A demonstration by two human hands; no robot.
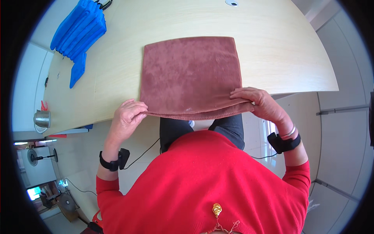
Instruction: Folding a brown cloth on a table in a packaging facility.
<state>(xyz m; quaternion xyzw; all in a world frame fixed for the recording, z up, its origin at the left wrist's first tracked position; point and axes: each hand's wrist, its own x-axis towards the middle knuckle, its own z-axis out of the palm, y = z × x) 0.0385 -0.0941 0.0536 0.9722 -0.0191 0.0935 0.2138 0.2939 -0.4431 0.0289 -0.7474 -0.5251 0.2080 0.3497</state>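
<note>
A reddish-brown plush towel (191,72) lies folded into a near-square on the table, its near edge hanging just over the table's front. Two stitched layers show along that edge, slightly parted toward the right. My left hand (129,116) is closed on the near left corner, fingers and thumb pinching the hem. At the near right corner, my right hand (263,103) grips the layers, fingers on top and thumb tucked at the edge. The cloth is lightly stretched between both hands.
The pale wooden table (280,58) curves away at the right. A pile of folded blue cloths (80,29) stands at the far left, one piece (78,70) hanging off it. A metal cup (42,119) is by the left edge. White cabinets (344,144) line the right side.
</note>
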